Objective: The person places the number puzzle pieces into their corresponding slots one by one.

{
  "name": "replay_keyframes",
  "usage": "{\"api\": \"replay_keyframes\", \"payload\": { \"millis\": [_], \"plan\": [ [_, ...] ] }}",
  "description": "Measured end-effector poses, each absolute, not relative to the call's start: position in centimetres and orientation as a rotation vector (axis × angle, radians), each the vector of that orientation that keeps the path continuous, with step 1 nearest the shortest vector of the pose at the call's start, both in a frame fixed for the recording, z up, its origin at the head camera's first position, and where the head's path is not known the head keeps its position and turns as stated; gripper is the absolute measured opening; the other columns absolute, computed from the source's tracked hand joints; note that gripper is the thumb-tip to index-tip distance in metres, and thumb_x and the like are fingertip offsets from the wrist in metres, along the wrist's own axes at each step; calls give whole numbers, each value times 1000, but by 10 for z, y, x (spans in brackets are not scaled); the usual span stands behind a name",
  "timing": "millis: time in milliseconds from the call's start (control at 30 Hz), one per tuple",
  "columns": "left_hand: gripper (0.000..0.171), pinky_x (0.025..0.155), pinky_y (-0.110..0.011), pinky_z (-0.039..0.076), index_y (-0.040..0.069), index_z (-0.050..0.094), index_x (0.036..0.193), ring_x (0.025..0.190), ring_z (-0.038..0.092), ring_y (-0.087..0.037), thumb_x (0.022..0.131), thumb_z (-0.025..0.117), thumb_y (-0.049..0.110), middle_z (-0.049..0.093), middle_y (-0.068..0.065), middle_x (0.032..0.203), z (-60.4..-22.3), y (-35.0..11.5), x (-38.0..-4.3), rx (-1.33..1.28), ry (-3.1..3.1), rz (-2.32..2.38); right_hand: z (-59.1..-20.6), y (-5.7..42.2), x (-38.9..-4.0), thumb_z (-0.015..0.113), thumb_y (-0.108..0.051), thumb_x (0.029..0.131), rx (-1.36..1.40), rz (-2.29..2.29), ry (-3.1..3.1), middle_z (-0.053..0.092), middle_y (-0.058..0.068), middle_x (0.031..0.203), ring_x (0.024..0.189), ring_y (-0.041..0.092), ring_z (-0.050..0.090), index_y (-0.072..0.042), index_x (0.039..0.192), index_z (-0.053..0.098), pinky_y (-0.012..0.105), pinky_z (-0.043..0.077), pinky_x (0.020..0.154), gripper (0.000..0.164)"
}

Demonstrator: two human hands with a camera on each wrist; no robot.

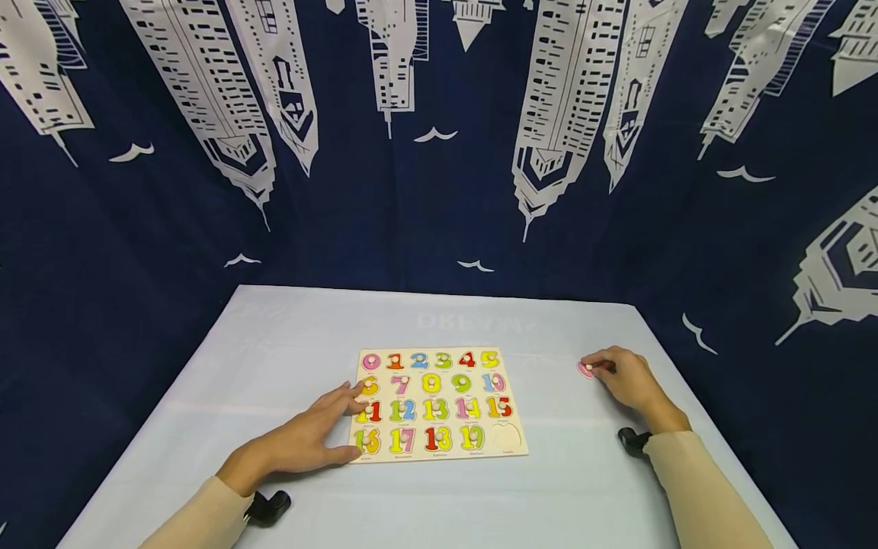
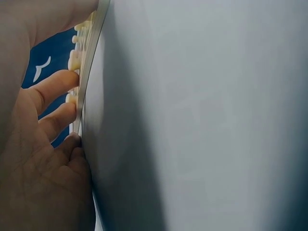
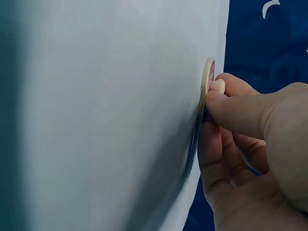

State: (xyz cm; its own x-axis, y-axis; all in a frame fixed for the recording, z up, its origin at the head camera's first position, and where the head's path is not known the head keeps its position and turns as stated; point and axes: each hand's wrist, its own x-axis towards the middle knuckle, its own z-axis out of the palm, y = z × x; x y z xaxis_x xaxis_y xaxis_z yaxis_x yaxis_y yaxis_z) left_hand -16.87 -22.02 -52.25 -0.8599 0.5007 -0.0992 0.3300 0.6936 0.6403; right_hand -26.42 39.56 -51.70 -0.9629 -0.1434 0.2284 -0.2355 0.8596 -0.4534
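A wooden number puzzle board (image 1: 449, 398) lies flat, with colourful pegged number pieces in its rows and a bare recess at its lower right corner. My left hand (image 1: 309, 436) rests on the board's left edge, fingers spread and thumb along the lower corner. In the left wrist view, fingertips (image 2: 65, 79) touch the board beside the wooden pegs (image 2: 74, 60). Off to the right of the board, my right hand (image 1: 629, 381) pinches a pink puzzle piece (image 1: 585, 370) by its peg (image 3: 218, 86) between thumb and fingers. The piece is tilted close over the table in the right wrist view.
A white cloth covers the table (image 1: 309, 320). Behind and beside it hangs a dark blue curtain (image 1: 391, 206) printed with white buildings and birds. Black wrist cameras (image 1: 269, 508) sit at both sleeves (image 1: 706, 488).
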Motion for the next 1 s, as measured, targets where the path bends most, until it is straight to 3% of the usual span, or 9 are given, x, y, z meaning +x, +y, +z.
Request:
{"api": "replay_keyframes", "payload": {
  "millis": [400, 500, 633, 733, 900, 1000],
  "plan": [
    [68, 142, -81, 24, 27, 63, 160, 183, 17, -47, 100, 89, 49, 25, -4, 197, -522, -222, -170, 669, 2636, 931, -508, 381, -265, 83, 4, 102, 331, 687, -2936, 76, 7, 95, 89, 18, 64, -5, 111, 87, 27, 53, 76, 13],
    [71, 142, -81, 23, 27, 62, 162, 183, 17, -47, 100, 89, 49, 25, -4, 197, -523, -222, -169, 673, 2638, 929, -507, 375, -263, 87, -6, 103, 334, 703, -2942, 74, 4, 90, 84, 17, 61, -6, 105, 86, 25, 51, 72, 1],
    [73, 142, -80, 24, 27, 62, 164, 183, 17, -47, 100, 90, 49, 25, -4, 197, -523, -222, -168, 669, 2641, 928, -508, 369, -260, 91, -24, 104, 324, 718, -2934, 72, 1, 84, 79, 14, 58, -10, 95, 83, 24, 49, 68, 19],
    [74, 142, -80, 24, 27, 62, 164, 184, 17, -46, 100, 90, 49, 25, -3, 197, -523, -221, -168, 662, 2637, 929, -508, 366, -257, 92, -31, 104, 339, 721, -2930, 74, 0, 87, 81, 13, 60, -13, 98, 84, 25, 49, 69, 21],
    [75, 142, -80, 24, 28, 61, 165, 184, 17, -46, 99, 90, 49, 24, -3, 197, -523, -221, -168, 657, 2635, 932, -507, 365, -253, 89, -18, 104, 405, 746, -2936, 82, -2, 100, 88, 13, 64, -17, 113, 89, 25, 53, 74, 9],
    [72, 142, -80, 25, 29, 62, 164, 184, 17, -46, 100, 90, 49, 24, -3, 197, -524, -222, -168, 670, 2637, 932, -508, 364, -251, 88, -11, 104, 414, 763, -2950, 82, -1, 99, 88, 13, 63, -15, 111, 89, 24, 53, 75, 8]
  ]
}}
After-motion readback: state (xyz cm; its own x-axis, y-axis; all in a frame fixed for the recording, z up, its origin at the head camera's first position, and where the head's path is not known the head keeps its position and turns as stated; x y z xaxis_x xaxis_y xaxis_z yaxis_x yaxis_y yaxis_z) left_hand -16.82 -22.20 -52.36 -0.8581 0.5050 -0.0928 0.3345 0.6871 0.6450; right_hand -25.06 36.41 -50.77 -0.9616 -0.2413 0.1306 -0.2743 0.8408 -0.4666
